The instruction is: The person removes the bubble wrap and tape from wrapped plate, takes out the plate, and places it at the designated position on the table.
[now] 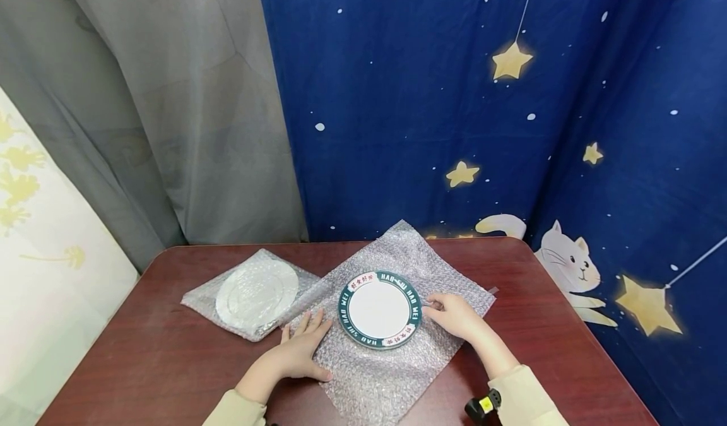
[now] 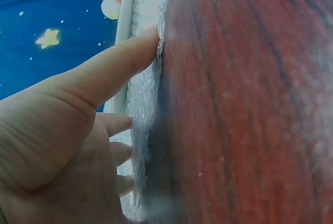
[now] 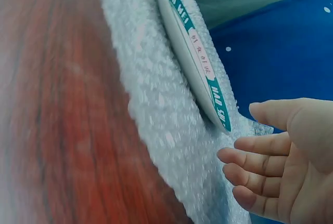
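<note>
- We see the left hand (image 1: 303, 353) with its fingers and thumb spread, resting on the near-left edge of a clear, square bubble-wrap sheet (image 1: 363, 382).
- We find the right hand (image 1: 454, 315) pinching nothing; its fingers lie loosely bent, just beside the plate's right rim.
- Between the hands we have a round, shallow, glossy white plate (image 1: 378, 310), face up on the sheet's middle. Its dark green rim band carries white "HAO SHI HAO WEI" lettering and two pale panels of red characters; its centre is plain white, as is its outer wall.
- To the left we notice a bubble-wrapped round white plate-shaped thing (image 1: 255, 290).
- Beneath everything we see a reddish-brown wood-grained table (image 1: 187, 375).
</note>
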The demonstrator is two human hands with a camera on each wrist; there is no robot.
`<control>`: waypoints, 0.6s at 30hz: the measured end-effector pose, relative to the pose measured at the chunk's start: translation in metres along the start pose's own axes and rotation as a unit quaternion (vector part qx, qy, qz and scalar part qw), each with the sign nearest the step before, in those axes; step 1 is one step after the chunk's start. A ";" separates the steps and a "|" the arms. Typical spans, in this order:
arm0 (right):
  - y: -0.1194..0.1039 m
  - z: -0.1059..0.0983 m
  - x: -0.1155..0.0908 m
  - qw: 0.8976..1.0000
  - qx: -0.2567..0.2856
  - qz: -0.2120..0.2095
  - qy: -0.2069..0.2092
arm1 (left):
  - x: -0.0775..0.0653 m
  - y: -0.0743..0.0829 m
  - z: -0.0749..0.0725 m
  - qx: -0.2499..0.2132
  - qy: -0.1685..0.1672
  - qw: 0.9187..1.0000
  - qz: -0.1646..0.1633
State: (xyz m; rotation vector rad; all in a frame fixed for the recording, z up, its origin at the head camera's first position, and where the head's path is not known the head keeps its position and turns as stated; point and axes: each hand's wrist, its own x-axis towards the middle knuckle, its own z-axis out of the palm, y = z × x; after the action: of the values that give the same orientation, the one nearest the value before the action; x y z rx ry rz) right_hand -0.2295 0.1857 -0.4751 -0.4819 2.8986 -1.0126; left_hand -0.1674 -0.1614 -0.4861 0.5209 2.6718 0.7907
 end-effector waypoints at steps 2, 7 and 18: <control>-0.001 0.002 0.003 1.000 0.008 0.018 0.008 | 0.000 0.000 0.000 -0.001 -0.001 1.000 -0.002; 0.000 0.011 0.008 0.997 0.067 0.036 -0.001 | 0.000 -0.002 0.000 -0.004 -0.006 1.000 -0.007; -0.004 0.029 0.009 0.980 0.173 0.091 0.035 | 0.001 -0.002 0.000 -0.003 -0.003 1.000 -0.009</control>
State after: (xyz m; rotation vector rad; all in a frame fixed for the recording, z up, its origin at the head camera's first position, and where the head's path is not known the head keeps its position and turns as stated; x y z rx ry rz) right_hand -0.2334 0.1626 -0.4950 -0.1629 2.6721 -1.4830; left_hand -0.1688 -0.1621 -0.4873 0.4961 2.6645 0.7900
